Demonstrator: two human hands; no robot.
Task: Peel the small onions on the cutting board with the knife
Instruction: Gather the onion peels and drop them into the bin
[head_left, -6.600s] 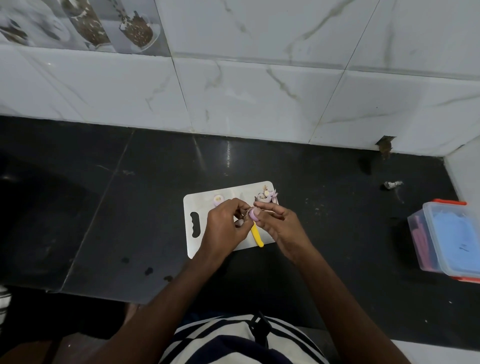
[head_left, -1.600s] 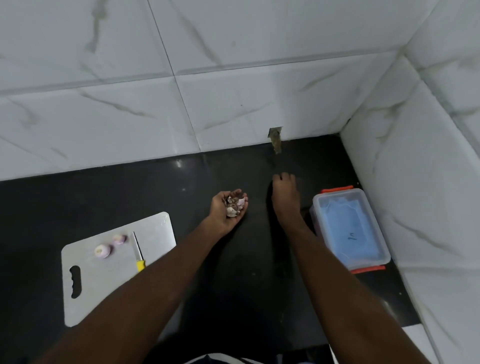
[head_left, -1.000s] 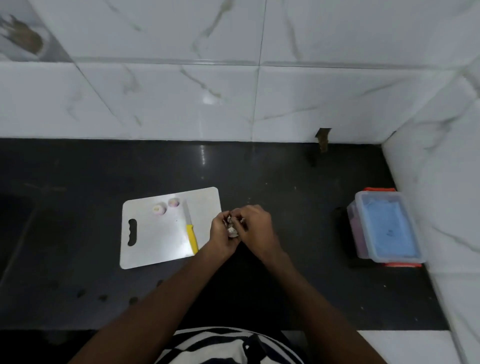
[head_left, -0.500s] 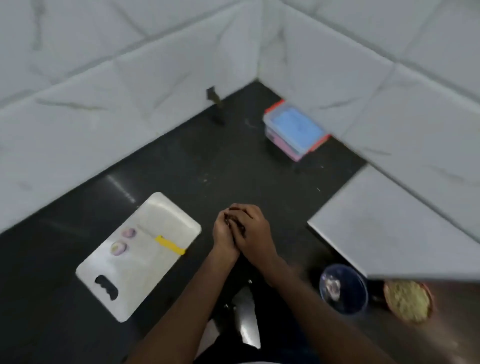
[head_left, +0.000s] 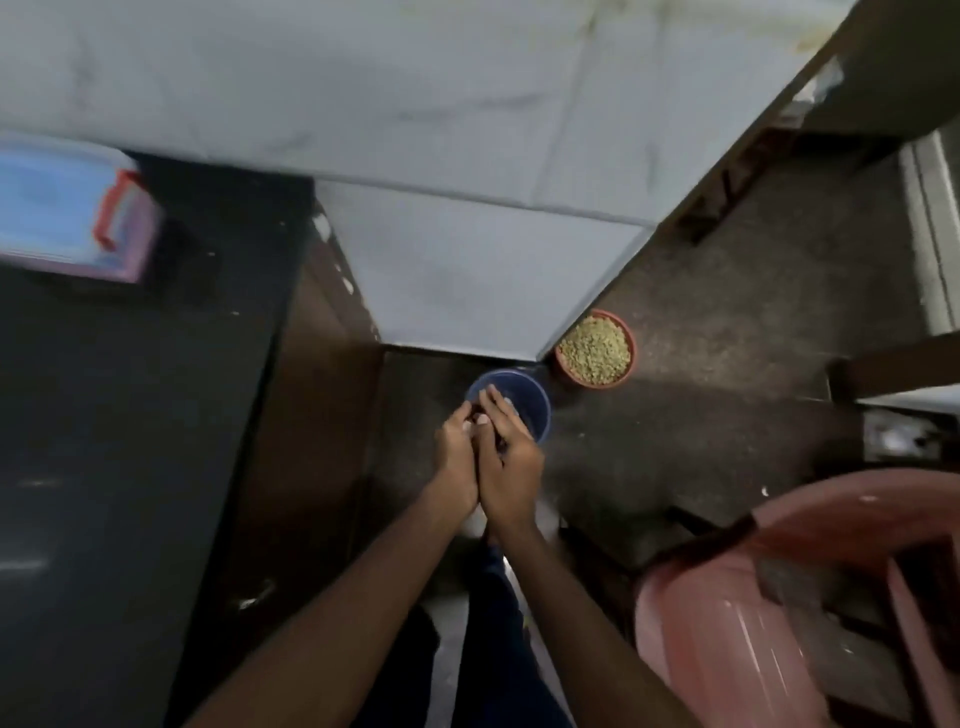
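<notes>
While the head cam is tilting steeply down w/ heavy blur, a clear plastic box (head_left: 62, 208) w/ blue lid and red clip is sitting at upper left on the black counter (head_left: 130, 441). Cutting board, knife and onions are lying outside the frame. At centre, the left hand (head_left: 457, 449) and right hand (head_left: 506, 457) are pressing together, palms touching, fingers curled inward, directly over a blue bowl (head_left: 524, 400) on the floor. Small pale bits (head_left: 475, 422) are showing between the fingertips; cannot tell what they are, nor which hand is gripping them. Just right of the bowl, an orange bowl (head_left: 595, 349) of yellowish grain is sitting at the corner of the white tiled wall (head_left: 467, 270). At lower right, a pink plastic tub (head_left: 779, 597) is filling the corner.
</notes>
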